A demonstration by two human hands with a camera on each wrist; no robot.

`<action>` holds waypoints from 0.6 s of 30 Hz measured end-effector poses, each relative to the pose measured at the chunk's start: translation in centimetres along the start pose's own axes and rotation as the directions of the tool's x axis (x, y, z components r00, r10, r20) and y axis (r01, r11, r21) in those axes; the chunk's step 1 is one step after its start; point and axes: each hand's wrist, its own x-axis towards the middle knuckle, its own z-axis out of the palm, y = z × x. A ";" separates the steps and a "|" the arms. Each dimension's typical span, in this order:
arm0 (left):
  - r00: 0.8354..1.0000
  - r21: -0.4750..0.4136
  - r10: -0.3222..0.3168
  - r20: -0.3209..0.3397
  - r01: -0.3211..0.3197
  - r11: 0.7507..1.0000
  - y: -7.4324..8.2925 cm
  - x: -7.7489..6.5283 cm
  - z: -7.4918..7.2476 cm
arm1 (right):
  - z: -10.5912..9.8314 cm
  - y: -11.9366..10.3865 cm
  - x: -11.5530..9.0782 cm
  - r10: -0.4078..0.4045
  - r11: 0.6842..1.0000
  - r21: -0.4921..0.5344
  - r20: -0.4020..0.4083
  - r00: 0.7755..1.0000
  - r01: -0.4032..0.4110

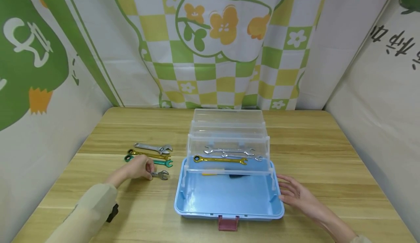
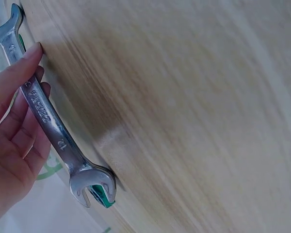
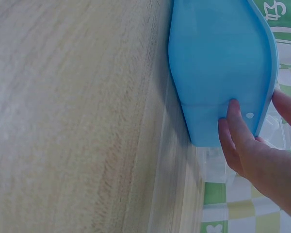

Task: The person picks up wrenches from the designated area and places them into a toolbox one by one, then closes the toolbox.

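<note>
Left wrist view: silver wrench (image 2: 46, 112) in left hand (image 2: 12, 150).

Through the left wrist view, I saw the left grip (image 2: 14, 145) hold a silver double-ended wrench (image 2: 49, 119) (12 stamped near one end), something green (image 2: 101, 195) showing behind it, the wood-grained counter (image 2: 194, 116) alongside.

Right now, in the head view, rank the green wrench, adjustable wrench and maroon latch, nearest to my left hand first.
1. Green wrench, just beyond your left hand.
2. Adjustable wrench, farther back.
3. Maroon latch, off to the right, toward the front.
</note>
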 end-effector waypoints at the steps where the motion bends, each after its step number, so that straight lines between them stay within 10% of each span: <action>1: 1.000 0.003 0.007 -0.003 -0.007 1.000 0.0 0.0 0.0 | 0.0 0.0 0.0 -0.001 1.000 -0.001 0.000 1.000 0.001; 18: 0.999 0.002 0.029 -0.026 -0.029 1.000 0.2 -0.4 0.0 | 0.0 0.0 -0.1 -0.026 1.000 0.008 0.009 1.000 0.026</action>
